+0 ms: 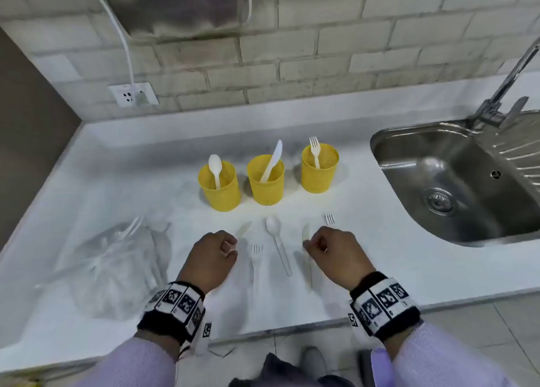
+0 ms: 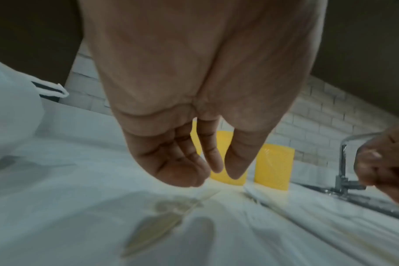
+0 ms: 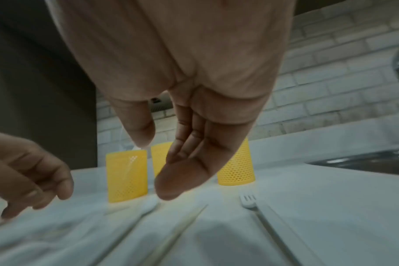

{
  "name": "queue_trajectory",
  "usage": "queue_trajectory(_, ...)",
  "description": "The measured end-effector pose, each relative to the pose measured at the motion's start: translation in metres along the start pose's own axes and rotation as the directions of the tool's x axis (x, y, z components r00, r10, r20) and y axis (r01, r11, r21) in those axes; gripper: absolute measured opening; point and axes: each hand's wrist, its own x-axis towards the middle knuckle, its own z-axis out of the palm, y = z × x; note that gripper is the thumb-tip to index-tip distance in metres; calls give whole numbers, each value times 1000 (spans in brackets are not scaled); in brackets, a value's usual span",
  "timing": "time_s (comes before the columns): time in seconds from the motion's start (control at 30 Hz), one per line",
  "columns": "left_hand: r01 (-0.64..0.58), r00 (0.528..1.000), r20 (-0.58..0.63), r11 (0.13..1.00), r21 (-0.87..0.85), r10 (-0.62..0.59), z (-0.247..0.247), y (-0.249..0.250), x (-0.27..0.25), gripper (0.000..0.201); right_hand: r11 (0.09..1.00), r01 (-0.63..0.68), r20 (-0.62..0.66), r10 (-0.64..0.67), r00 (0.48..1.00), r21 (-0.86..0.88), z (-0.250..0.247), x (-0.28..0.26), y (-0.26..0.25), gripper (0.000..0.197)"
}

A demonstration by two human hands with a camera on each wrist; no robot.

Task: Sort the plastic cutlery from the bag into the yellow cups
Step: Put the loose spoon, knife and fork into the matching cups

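My left hand (image 1: 214,253) hovers just above the white surface (image 1: 117,182) with its fingers (image 2: 171,167) loosely curled and nothing between them; a plastic knife (image 1: 243,230) lies just beyond its knuckles, partly hidden under the hand. My right hand (image 1: 333,251) hangs the same way over the right part of the row, fingers (image 3: 185,172) relaxed and bent, holding nothing, with a second knife (image 1: 306,234) running under its thumb side and a fork (image 1: 330,219) poking out past its far edge. Between my hands lie another fork (image 1: 256,258) and a spoon (image 1: 277,243), both flat on the surface with their heads pointing away from me. Farther off stand the three yellow cups in a row: the left cup (image 1: 220,189) holds a spoon upright, the middle cup (image 1: 266,182) a knife leaning to the right, and the right cup (image 1: 319,169) a fork with its tines up. The clear plastic bag (image 1: 114,267) sits crumpled on the surface to the left of my left hand, with more white cutlery showing dimly through it. A steel sink (image 1: 455,179) is set into the surface at the right.
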Motion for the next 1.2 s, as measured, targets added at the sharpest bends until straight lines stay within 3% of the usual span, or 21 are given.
queue_trajectory(0.13, 60, 998, -11, 984, 168, -59, 8, -6, 15, 31, 972, -27, 33, 36, 999, -234, 2, 21, -5, 32)
queue_trajectory(0.3, 129, 991, -58, 961, 245, -119, 18, -7, 19, 42, 931, -2, 102, 42, 994, -364, 6, 28, -5, 35)
queue_trajectory(0.63, 231, 973, -70, 930, 284, -220, 27, -1, 17, 47, 906, 31, 279, 97, 955, -422, 11, 35, 0, 34)
queue_trajectory(0.83, 243, 970, -76, 935, 260, -231, 27, 2, 15, 41, 898, 66, 292, 72, 954, -435, 14, 36, 0, 21)
queue_trajectory(1.03, 262, 965, -49, 945, 195, -258, 24, 1, 15, 43, 904, 77, 293, 55, 954, -420, 18, 38, 0, 27)
queue_trajectory(1.1, 265, 964, -43, 948, 179, -261, 23, 0, 13, 39, 903, 86, 295, 47, 954, -420, 17, 39, -1, 21)
queue_trajectory(1.2, 246, 969, -65, 962, 116, -240, 19, 4, 11, 31, 907, 81, 291, 48, 955, -414, 18, 42, -3, 27)
